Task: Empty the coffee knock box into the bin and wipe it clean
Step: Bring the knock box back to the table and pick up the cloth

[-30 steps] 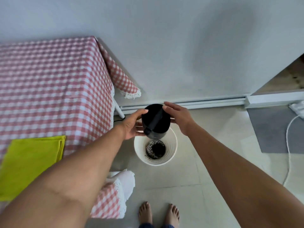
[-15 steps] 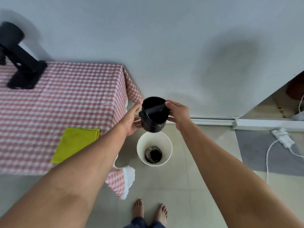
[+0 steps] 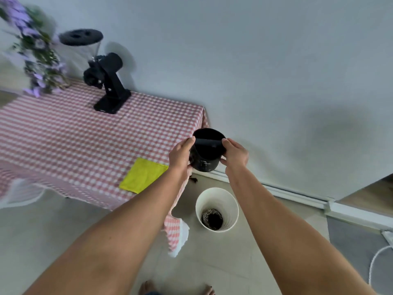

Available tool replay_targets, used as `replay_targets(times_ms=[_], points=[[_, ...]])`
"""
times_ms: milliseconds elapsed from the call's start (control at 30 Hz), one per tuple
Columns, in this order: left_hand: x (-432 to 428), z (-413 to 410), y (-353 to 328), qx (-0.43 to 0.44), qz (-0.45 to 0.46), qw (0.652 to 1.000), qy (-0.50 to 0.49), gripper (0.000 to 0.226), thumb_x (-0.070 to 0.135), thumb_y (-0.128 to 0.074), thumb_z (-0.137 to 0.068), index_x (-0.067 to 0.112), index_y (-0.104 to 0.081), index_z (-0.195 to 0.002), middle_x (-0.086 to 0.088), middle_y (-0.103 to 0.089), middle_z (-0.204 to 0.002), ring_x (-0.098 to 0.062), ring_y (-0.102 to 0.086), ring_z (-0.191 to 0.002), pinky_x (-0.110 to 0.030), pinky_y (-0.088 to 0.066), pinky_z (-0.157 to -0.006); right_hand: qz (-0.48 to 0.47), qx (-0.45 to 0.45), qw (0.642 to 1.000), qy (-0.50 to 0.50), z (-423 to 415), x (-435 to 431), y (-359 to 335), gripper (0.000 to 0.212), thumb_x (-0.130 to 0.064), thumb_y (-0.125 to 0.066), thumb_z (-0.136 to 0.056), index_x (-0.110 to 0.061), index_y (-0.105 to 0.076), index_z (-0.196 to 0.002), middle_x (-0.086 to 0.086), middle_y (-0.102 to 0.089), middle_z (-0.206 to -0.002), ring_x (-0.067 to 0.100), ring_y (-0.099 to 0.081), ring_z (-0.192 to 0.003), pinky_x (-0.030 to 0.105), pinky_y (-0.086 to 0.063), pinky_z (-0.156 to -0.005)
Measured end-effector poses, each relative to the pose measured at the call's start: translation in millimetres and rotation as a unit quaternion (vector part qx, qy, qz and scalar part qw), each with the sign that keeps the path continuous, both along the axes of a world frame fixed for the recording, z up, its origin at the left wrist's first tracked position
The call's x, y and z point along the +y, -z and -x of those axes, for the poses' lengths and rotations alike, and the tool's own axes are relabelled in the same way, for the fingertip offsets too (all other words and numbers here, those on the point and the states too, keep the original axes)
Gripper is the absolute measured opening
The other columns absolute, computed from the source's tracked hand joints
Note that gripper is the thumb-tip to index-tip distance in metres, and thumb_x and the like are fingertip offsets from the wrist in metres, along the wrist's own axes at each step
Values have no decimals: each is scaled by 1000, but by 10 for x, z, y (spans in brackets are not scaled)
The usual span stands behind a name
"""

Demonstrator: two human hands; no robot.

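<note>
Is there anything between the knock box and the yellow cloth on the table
Nothing visible. Both hands, left hand and right hand, hold the knock box just past the table's corner; the yellow cloth lies beside it on bare checked tablecloth.

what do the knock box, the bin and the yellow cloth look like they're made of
Knock box: black, faintly glossy wall, likely plastic or coated metal.
Bin: white, matte, ribbed inside, probably plastic.
Yellow cloth: soft, flat-folded fabric, perhaps microfibre.
</note>
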State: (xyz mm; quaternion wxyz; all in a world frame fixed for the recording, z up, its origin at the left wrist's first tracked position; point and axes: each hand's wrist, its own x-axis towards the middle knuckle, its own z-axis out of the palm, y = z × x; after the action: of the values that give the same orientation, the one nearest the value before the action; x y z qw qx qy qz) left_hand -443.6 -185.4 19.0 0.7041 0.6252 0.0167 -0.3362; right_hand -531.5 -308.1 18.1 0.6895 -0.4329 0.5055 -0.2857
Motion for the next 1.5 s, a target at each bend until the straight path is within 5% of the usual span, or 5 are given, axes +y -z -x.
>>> replay_targets(times_ms=[167,300,633,1200,1500], points=[[463,-323,-199,24,-6,1000,-14,22,41,-69,-93,21,-67,-103,-1,-65,-96,-20,-61,-75,-33,-52,-68,37,12,998,-52,-390,395,-153,7,-25,-79,-78,-29,-74,-80,3,-77,-92,26,-74,-89,38,-60,-70],[900,-731,-274,36,5,999,-4,31,48,-70,-90,20,-67,-102,-1,-69,-101,-21,-66,-90,-43,-56,-88,59,2,996,-67,-778,810,-252,15,-24,-81,-77,-24,-77,-92,5,-77,-96,27,-73,-93,47,-60,-87],[2275,-1872,-187,48,4,996,79,63,64,-67,-84,24,-59,-132,-11,-62,-128,-29,-65,-105,-35,-52,-68,89,-5,993,-77,-1793,2135,-349,5,-25,-78,-80,-23,-78,-85,6,-77,-90,25,-73,-87,52,-59,-83],[2549,-2885,453,97,-27,994,35,48,30,-74,-92,0,-64,-127,-20,-69,-121,-33,-69,-102,-43,-59,-81,24,60,998,6,-2640,2624,236,23,-20,-82,-78,-17,-75,-100,6,-75,-100,23,-71,-93,45,-60,-87],[2231,-3455,684,30,-130,990,52,28,18,-85,-81,4,-75,-103,-18,-76,-104,-27,-74,-85,-35,-61,-61,-39,44,997,42,-3004,2391,645,28,-14,-78,-82,-14,-73,-111,7,-75,-107,25,-71,-99,44,-57,-93]])
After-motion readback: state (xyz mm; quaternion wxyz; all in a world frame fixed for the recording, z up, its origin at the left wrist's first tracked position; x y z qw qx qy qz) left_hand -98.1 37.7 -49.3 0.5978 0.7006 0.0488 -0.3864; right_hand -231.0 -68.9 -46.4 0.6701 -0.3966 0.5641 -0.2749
